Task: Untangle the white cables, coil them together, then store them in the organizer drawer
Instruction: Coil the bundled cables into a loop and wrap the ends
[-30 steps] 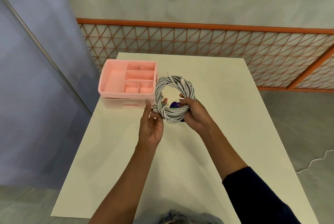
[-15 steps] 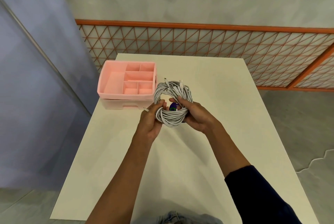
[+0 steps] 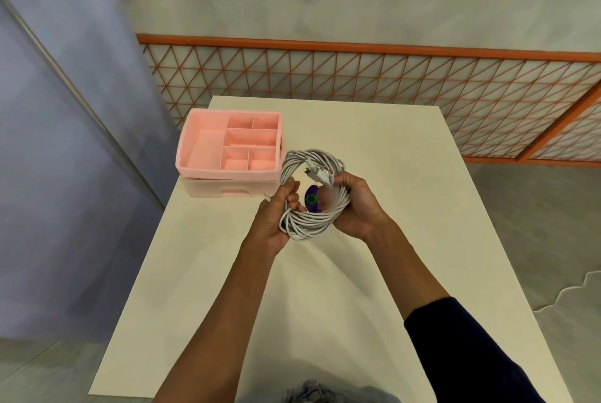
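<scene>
Clenched in left hand (image 3: 271, 222) and right hand (image 3: 356, 207), the round coil of white cables (image 3: 307, 228) hovers right of the pink plastic organizer (image 3: 195, 155); left fingers (image 3: 293, 188) lie nearer.

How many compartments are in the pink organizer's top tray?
6, all in the pink organizer: long one left, two small back right, one wide middle right, two small front right. None hidden.

White cables (image 3: 309, 223) coiled in a ring, held above table, beside pink organizer (image 3: 229, 145)
</scene>
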`<action>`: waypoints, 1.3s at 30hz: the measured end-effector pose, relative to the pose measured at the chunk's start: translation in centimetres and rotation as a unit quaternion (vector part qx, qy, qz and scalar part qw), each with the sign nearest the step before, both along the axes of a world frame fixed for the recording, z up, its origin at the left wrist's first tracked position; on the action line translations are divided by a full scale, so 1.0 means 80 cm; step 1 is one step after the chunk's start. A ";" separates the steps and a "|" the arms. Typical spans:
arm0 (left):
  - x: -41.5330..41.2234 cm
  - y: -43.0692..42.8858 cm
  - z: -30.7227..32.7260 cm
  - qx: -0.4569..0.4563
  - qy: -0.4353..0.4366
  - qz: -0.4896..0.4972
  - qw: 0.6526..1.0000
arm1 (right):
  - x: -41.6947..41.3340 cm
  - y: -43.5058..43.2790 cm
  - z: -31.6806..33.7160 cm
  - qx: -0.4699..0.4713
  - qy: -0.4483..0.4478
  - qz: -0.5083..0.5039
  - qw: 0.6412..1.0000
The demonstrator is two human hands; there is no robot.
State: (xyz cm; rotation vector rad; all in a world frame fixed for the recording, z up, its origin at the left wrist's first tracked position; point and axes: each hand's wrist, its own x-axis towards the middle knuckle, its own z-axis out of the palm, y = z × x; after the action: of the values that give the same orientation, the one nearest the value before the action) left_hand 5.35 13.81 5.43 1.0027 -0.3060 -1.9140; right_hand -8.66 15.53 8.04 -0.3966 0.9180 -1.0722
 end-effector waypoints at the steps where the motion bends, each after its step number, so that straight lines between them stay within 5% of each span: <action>1: -0.001 0.001 0.001 -0.001 0.002 0.008 1.000 | 0.001 0.001 0.000 -0.008 0.016 0.001 1.000; 7: -0.015 0.004 0.016 -0.032 -0.037 0.089 0.995 | 0.009 0.006 -0.012 -0.113 0.146 -0.108 0.977; 11: -0.018 0.005 0.021 -0.033 -0.062 0.089 0.994 | 0.005 0.007 -0.006 -0.142 0.063 -0.108 0.982; 19: -0.022 0.015 0.015 -0.048 -0.139 0.113 0.983 | 0.000 0.009 -0.001 -0.089 0.008 -0.061 0.994; 25: -0.024 0.015 0.022 -0.101 -0.226 0.126 0.961 | -0.006 0.005 -0.001 -0.069 0.073 -0.024 0.995; 33: -0.017 0.011 0.038 -0.187 -0.289 0.153 0.926 | -0.023 0.002 -0.002 -0.028 -0.014 0.096 0.995; 39: -0.013 0.013 0.035 -0.222 -0.334 0.189 0.896 | -0.021 0.001 0.015 0.054 0.052 0.138 0.988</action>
State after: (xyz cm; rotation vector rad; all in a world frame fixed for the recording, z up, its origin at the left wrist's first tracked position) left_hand 4.32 14.87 8.24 1.2615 -0.8347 -1.0306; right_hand -10.35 15.60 9.22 -0.4781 0.9771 -0.7508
